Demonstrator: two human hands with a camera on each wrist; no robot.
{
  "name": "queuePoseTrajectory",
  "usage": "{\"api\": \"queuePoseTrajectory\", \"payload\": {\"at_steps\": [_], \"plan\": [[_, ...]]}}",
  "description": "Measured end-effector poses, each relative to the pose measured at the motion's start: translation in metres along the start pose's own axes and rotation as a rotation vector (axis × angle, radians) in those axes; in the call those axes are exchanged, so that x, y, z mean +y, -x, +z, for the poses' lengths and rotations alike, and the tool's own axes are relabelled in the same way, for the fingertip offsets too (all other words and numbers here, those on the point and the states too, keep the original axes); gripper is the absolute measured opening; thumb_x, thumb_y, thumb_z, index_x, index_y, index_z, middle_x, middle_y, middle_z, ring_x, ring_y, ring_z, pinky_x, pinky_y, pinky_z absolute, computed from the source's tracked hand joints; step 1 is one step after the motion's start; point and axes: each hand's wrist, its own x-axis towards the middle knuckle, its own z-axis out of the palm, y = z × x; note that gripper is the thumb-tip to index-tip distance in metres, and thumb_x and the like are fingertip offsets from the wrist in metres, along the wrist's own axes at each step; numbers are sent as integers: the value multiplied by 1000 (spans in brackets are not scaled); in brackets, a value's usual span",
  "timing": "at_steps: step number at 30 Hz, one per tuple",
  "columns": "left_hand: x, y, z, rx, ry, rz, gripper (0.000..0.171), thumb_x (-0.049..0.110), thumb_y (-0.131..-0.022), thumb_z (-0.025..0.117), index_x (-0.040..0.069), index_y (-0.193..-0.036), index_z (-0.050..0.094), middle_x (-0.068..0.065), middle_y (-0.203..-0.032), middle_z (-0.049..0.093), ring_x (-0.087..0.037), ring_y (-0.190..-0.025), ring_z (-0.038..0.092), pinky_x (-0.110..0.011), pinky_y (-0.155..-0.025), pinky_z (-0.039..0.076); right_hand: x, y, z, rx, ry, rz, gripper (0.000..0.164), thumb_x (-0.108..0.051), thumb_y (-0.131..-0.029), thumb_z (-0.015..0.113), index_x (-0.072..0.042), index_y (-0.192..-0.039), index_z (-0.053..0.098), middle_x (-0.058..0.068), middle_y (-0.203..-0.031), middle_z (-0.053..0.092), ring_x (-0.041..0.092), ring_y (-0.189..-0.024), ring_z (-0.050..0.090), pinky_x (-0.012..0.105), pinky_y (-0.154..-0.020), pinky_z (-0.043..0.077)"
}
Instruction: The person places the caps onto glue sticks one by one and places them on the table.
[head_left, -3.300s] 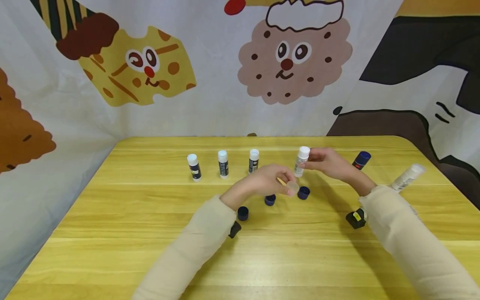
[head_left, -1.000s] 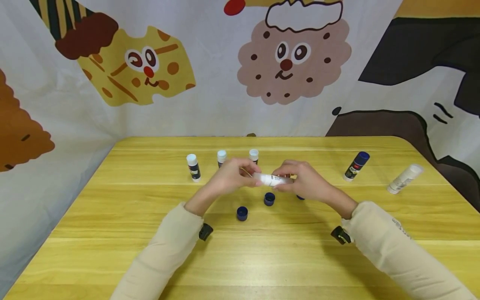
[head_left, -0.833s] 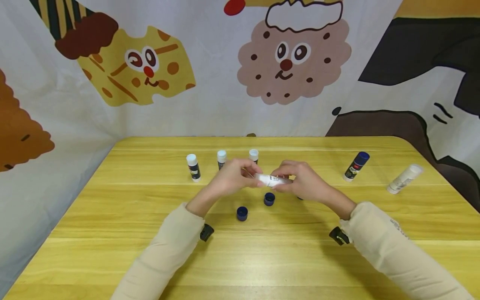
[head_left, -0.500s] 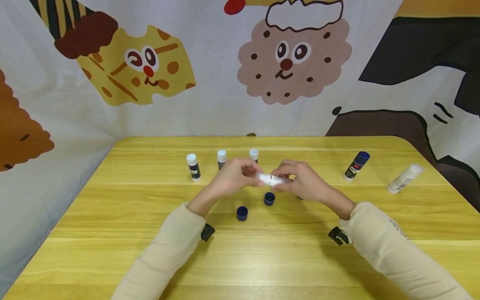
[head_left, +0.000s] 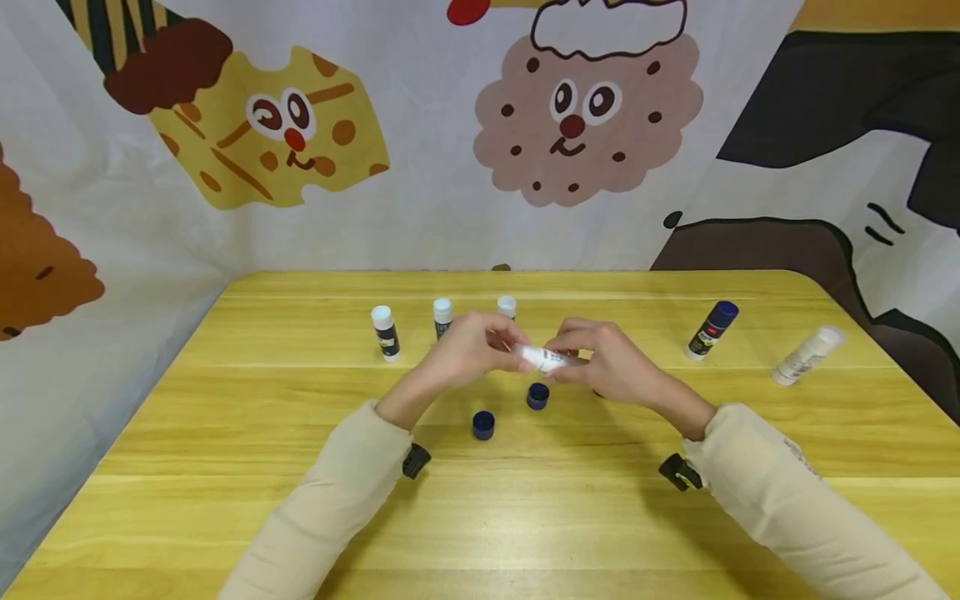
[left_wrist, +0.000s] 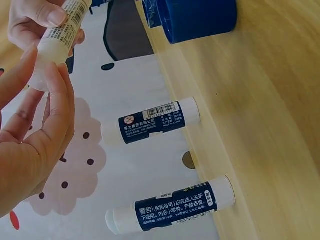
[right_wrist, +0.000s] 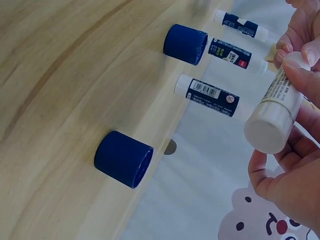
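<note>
Over the middle of the table, both hands hold one white glue stick [head_left: 543,359] lying nearly level. My left hand [head_left: 478,348] pinches its translucent end between thumb and fingers. The right hand [head_left: 609,360] grips the printed body near the base. In the left wrist view, small dark print runs along the white glue stick [left_wrist: 64,35]; its round base [right_wrist: 266,134] faces the camera in the right wrist view. Below the hands stand two blue caps, one nearer [head_left: 483,425] and one farther [head_left: 537,396]. A third is almost hidden behind the right hand.
Behind the left hand stand three glue sticks with dark labels and white tops: left [head_left: 386,333], middle [head_left: 443,318] and right [head_left: 507,307]. A blue-capped glue stick [head_left: 711,332] and a white one [head_left: 808,356] stand on the right. A printed cloth [head_left: 435,225] hangs behind the table.
Earlier the right hand held the glue stick upright farther back, and the left held a small translucent cap apart. The hands then came together with the stick level; in the last second they barely move.
</note>
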Motion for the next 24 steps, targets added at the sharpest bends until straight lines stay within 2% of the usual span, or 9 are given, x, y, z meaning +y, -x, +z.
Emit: {"api": "queuePoseTrajectory", "payload": {"at_steps": [6, 14, 18, 24], "plan": [[0, 0, 1, -9, 9, -1, 16, 8, -76, 74, 4, -90, 67, -5, -86, 63, -17, -77, 60, -25, -65, 49, 1, 1, 0, -3, 12, 10, 23, -4, -72, 77, -2, -94, 71, -1, -83, 60, 12, -68, 50, 29, -59, 46], [0, -1, 2, -24, 12, -1, 18, 12, -78, 73, 5, -93, 67, -3, -87, 62, -16, -75, 59, -25, -62, 48, 3, 5, -3, -2, 6, 27, 23, -8, -74, 76, -4, -95, 71, -2, -84, 60, 11, -67, 51, 25, -57, 46], [2, -2, 2, -39, 2, 24, 21, 16, -79, 72, 7, -97, 67, -2, -88, 62, -14, -74, 59, -25, -60, 48, 5, 7, -6, 6, 7, 25, 23, -11, -75, 75, -4, -97, 70, -2, -85, 61, 10, -67, 51, 24, -56, 46], [3, -2, 0, -31, 3, 36, 28, 18, -81, 71, 6, -105, 65, -2, -91, 63, -14, -76, 58, -24, -60, 46, 5, 13, -14, 17, 36, 81, 25, -13, -75, 76, -6, -98, 70, -2, -87, 62, 11, -69, 52, 26, -57, 47]]}}
